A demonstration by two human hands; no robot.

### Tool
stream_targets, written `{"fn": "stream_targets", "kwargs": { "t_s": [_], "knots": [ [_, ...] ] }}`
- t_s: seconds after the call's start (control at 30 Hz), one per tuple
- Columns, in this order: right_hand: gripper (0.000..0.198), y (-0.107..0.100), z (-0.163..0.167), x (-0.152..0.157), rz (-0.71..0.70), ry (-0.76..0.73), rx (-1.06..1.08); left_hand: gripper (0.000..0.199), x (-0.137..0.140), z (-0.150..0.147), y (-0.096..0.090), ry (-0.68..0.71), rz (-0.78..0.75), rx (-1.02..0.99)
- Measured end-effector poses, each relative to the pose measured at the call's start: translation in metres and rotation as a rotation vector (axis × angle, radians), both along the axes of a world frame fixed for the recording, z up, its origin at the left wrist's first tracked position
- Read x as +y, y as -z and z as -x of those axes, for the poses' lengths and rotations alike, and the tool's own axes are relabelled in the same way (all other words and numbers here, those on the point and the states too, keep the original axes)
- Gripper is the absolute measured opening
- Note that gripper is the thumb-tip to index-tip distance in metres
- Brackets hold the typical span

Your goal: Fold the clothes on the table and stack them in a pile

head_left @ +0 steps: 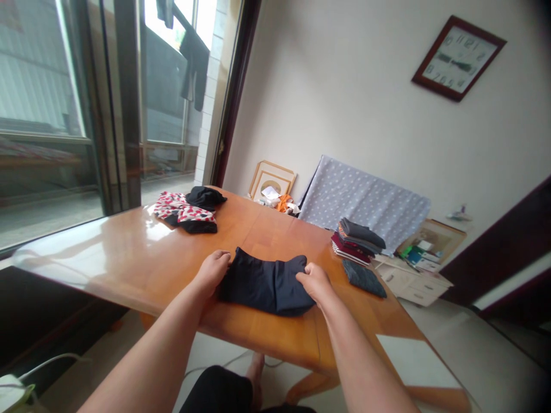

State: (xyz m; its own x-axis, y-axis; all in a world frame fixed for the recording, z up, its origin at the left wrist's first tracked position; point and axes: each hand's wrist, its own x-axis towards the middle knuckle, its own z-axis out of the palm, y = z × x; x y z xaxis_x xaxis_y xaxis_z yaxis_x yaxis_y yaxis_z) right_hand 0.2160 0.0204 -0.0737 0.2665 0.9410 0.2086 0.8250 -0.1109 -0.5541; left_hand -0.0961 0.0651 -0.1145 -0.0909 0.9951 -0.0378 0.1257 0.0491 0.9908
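A dark navy garment (269, 284), folded into a wide bundle, lies near the front edge of the wooden table; its exact kind is not clear. My left hand (216, 268) is closed on its left end, with the fingers partly hidden behind the cloth. At the opposite end, my right hand (316, 282) pinches the upper right corner between thumb and fingers. The cloth is slightly creased in the middle and its front edge rests on the table.
Rumpled red-and-white patterned and black clothes (187, 212) lie at the table's far left. A folded clothes stack (357, 241) and a dark grey folded piece (364, 279) are on the right. A white sheet (416, 360) lies at the near right of the wooden table (267, 226).
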Motion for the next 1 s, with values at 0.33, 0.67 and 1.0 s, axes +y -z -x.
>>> {"fn": "stream_targets", "kwargs": {
  "t_s": [0.33,0.67,1.0],
  "knots": [
    [0.014,-0.02,0.085,0.019,0.003,-0.153,-0.055,0.032,-0.013,0.007,-0.016,0.083,0.132,-0.31],
    [0.013,-0.009,0.136,0.028,0.091,-0.208,-0.042,0.028,-0.007,0.006,-0.003,0.08,0.083,-0.25],
    [0.015,-0.009,0.157,0.038,0.057,-0.278,-0.068,0.04,-0.004,0.006,0.001,-0.016,0.031,-0.043]
  ]
}}
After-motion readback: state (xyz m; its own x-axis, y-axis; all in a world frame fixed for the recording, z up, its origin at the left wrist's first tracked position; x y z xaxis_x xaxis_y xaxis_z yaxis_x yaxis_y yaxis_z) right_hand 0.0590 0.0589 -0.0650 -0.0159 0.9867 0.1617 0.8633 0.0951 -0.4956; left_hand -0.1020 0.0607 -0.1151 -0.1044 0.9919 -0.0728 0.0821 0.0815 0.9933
